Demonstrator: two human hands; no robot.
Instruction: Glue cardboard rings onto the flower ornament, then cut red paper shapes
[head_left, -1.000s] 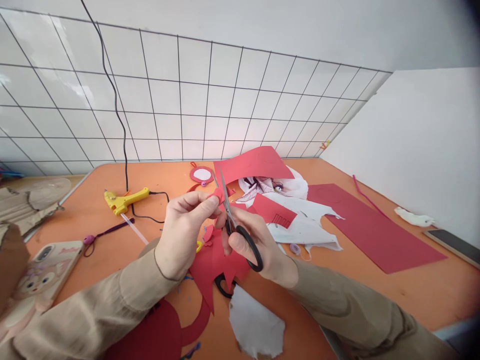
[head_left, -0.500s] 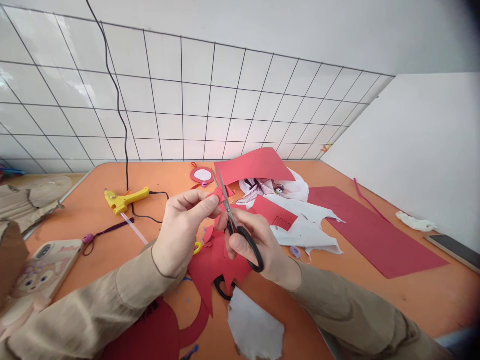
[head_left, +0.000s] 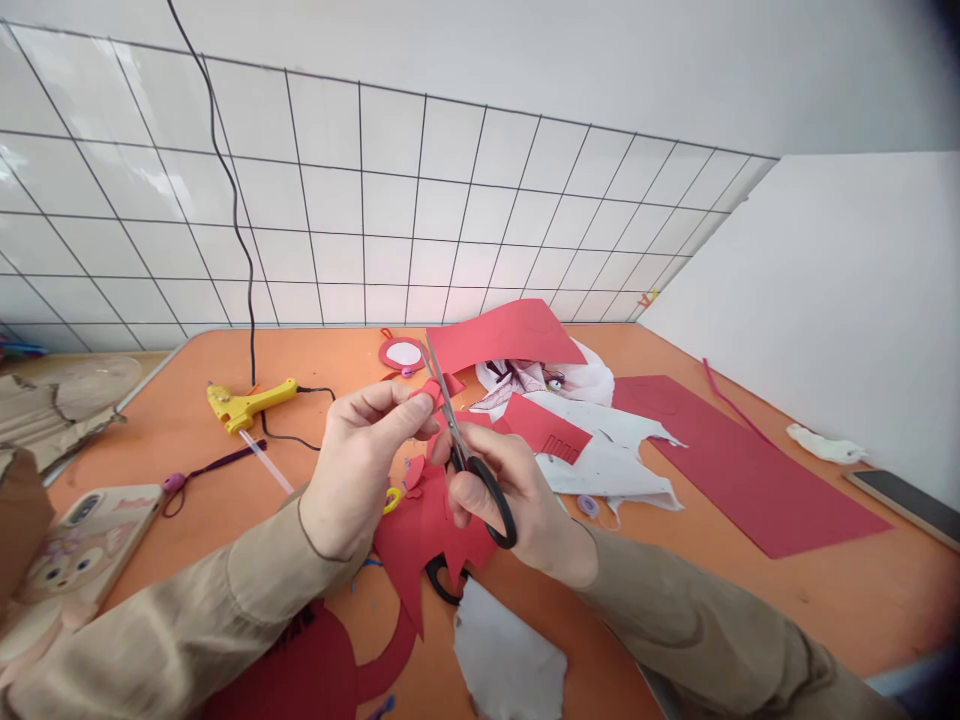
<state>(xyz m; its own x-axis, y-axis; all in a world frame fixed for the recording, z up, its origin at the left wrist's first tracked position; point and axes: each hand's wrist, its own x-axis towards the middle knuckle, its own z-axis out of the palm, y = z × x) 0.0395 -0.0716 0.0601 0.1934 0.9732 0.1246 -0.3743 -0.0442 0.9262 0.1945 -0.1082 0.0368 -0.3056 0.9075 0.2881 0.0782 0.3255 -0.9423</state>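
My left hand (head_left: 369, 455) pinches a small piece of red paper (head_left: 433, 389) between thumb and fingers. In my right hand (head_left: 517, 485) is a pair of scissors (head_left: 491, 495) with black handles, fingers closed around the grips. The blades point up and away, right at the red piece, and look nearly closed. Below both hands lie jagged red paper scraps (head_left: 442, 520). Another black scissor handle (head_left: 444, 580) peeks out from under them. A white scrap (head_left: 510, 655) lies nearer to me.
At the left are a yellow glue gun (head_left: 251, 402), a purple tassel (head_left: 225, 464) and a phone in a cartoon case (head_left: 90, 540). Red sheets (head_left: 750, 470) and white fabric (head_left: 622, 440) spread to the right. A dark phone (head_left: 907, 505) rests at the right edge.
The scissor blades have come closer together around the red piece. Both hands stay almost in place; the view has shifted slightly.
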